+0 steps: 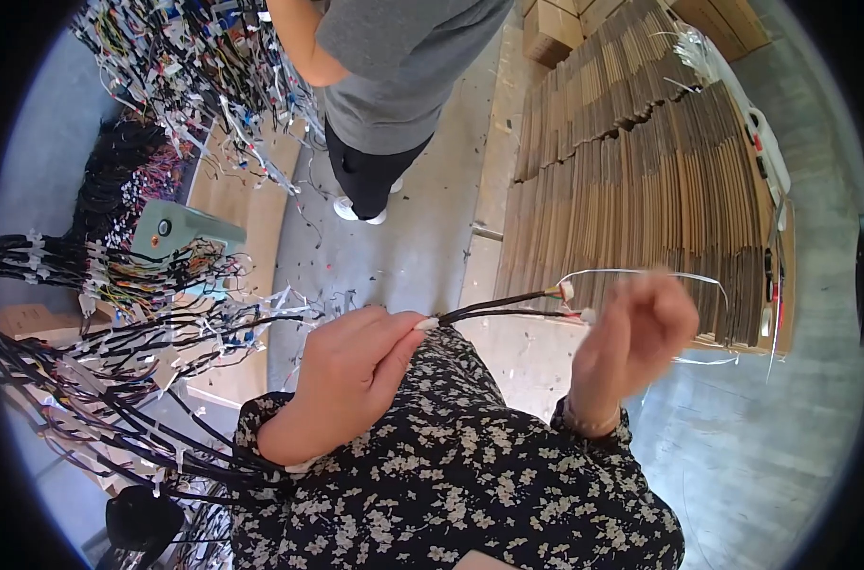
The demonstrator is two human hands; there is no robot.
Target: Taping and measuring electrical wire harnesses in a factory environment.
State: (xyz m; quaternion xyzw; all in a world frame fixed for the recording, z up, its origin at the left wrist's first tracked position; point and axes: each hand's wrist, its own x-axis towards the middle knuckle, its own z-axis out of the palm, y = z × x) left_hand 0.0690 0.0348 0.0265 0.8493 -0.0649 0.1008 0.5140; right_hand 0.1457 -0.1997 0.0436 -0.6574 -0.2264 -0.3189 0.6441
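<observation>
My left hand (363, 366) is closed in a pinch on a black wire harness (489, 306), in front of my flowered clothing. From its fingertips two black-sleeved branches reach to the right. One ends in a small white connector (567, 291) with coloured wires, the other in a second white connector (588, 315). My right hand (636, 332) is raised just right of these ends, its fingers smeared by motion. Whether it touches the second connector or holds anything cannot be made out.
Bundles of black harnesses (118, 418) hang at the left, with more wires (213, 85) behind. A green machine (180, 233) stands among them. A person in a grey shirt (394, 76) stands ahead. Flattened cardboard boxes (641, 199) are stacked at the right, with white strapping (641, 273) by them.
</observation>
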